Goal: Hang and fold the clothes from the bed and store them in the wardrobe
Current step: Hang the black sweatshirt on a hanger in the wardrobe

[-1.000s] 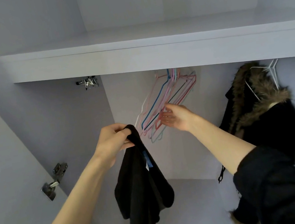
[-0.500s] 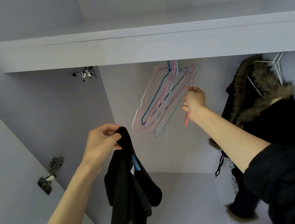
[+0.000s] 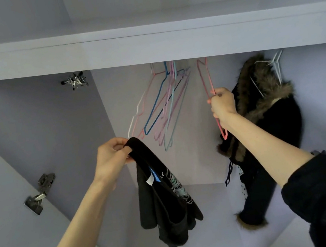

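I look up into an open wardrobe. My left hand [image 3: 112,158] grips a black garment [image 3: 164,200] by its collar; it hangs down with a blue and white label showing. My right hand [image 3: 222,104] grips a pink wire hanger [image 3: 207,81], drawn to the right of the bunch, its hook still up under the shelf. Several coloured wire hangers [image 3: 163,106] hang in a cluster between my two hands.
A white shelf [image 3: 145,46] spans the wardrobe above the hangers. A black coat with a fur-trimmed hood [image 3: 269,118] hangs at the right on a white hanger [image 3: 275,63]. Metal hinges [image 3: 40,193] sit on the left side panel.
My right hand went from touching the bunch of hangers to gripping the pink one and has pulled it right, apart from the others. The left hand keeps holding the garment.
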A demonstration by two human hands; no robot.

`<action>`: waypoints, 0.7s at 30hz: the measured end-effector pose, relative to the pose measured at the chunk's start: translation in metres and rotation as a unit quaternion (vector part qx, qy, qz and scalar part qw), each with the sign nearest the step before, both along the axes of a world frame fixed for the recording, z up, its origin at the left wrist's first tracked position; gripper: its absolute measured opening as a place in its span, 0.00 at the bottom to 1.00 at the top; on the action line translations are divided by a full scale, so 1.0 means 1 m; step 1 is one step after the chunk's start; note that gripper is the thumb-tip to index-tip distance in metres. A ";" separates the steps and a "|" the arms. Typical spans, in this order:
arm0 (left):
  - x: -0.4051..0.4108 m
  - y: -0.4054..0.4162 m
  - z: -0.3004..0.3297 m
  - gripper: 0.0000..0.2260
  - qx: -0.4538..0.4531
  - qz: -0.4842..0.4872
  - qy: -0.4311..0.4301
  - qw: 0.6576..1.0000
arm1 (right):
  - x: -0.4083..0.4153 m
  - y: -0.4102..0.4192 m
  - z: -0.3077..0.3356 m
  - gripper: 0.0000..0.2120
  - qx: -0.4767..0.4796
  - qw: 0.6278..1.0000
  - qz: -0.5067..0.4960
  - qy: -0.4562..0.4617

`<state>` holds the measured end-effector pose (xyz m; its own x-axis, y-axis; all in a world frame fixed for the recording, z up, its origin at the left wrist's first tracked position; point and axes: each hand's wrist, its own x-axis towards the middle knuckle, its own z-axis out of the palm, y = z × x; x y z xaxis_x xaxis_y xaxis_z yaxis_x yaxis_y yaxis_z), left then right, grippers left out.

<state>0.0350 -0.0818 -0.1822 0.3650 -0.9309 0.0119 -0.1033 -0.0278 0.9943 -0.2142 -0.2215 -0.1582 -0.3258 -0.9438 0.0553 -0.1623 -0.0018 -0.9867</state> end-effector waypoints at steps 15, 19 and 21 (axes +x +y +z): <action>-0.034 0.006 -0.023 0.10 0.047 -0.012 -0.023 0.999 | -0.058 0.086 -0.083 0.23 0.036 0.988 -0.003 -0.151; -0.032 0.009 -0.040 0.10 0.067 -0.013 -0.014 0.998 | -0.074 0.092 -0.095 0.27 0.135 0.989 -0.037 -0.057; -0.031 0.010 -0.052 0.11 0.093 -0.005 -0.031 0.995 | -0.077 0.099 -0.108 0.28 0.186 0.982 -0.013 0.008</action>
<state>0.0044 -0.0717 -0.2341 0.3590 -0.9230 -0.1383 -0.1654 -0.2088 0.9639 -0.2911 -0.1225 -0.2660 -0.3521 -0.8911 -0.2864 -0.1736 0.3629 -0.9155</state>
